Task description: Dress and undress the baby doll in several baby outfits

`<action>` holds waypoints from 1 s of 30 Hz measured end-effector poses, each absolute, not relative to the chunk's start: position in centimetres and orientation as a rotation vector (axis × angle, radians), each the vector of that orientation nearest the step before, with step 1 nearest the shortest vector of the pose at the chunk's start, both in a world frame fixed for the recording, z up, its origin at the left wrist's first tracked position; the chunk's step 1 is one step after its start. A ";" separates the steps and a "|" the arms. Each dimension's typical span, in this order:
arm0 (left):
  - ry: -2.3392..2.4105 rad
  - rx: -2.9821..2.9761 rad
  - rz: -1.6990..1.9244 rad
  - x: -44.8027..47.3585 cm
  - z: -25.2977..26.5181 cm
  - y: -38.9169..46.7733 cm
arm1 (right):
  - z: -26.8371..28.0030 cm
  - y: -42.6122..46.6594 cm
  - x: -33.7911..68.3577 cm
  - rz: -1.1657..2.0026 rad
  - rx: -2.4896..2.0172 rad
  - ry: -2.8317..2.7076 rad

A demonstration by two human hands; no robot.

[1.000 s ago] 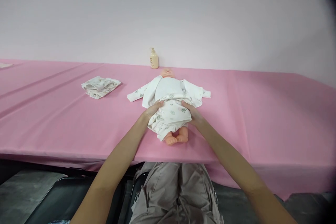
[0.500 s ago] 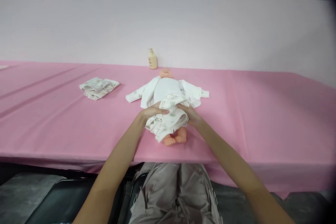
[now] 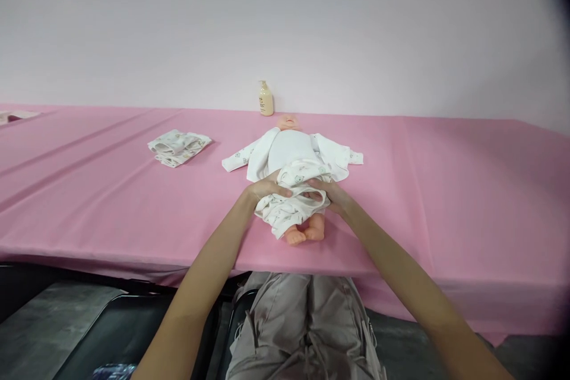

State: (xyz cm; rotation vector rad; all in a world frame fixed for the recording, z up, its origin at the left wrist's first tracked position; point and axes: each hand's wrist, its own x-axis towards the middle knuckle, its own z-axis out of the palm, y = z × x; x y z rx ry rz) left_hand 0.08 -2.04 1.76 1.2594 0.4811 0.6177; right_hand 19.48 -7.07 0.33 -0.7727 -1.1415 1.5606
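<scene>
A baby doll lies on its back on the table, feet toward me, in a white long-sleeved top with printed cuffs. Over its lower body sits a bunched white baby garment with a small print. My left hand grips the garment's left side, thumb on top. On the other side, my right hand is closed on its edge, with some fingers inside an opening of the cloth. Below the garment the doll's bare feet stick out. Its legs are mostly covered.
A pink cloth covers the table. To the left lies a folded printed white cloth. A pump bottle stands by the white wall, behind the doll's head. A black chair is at lower left.
The right-hand fingers now show inside the garment's opening, which is held wider. The left hand keeps its grip. The whole view has shifted slightly.
</scene>
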 end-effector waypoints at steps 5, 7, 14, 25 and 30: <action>0.484 1.350 0.469 -0.5 2.0 -1.7 | -0.3 -6.8 20.0 1.630 -0.690 -1.105; 0.487 1.344 0.431 -0.5 2.0 -1.7 | -0.3 -6.7 20.2 1.683 -0.674 -1.132; 0.527 1.363 0.556 0.1 0.9 -1.2 | 0.0 -6.3 19.7 1.598 -0.703 -1.179; 0.408 1.317 0.513 -0.7 0.6 -0.9 | 0.1 -6.7 20.4 1.718 -0.694 -1.240; 0.424 1.286 0.452 -0.9 1.6 -1.8 | 0.0 -6.7 19.9 1.676 -0.729 -1.098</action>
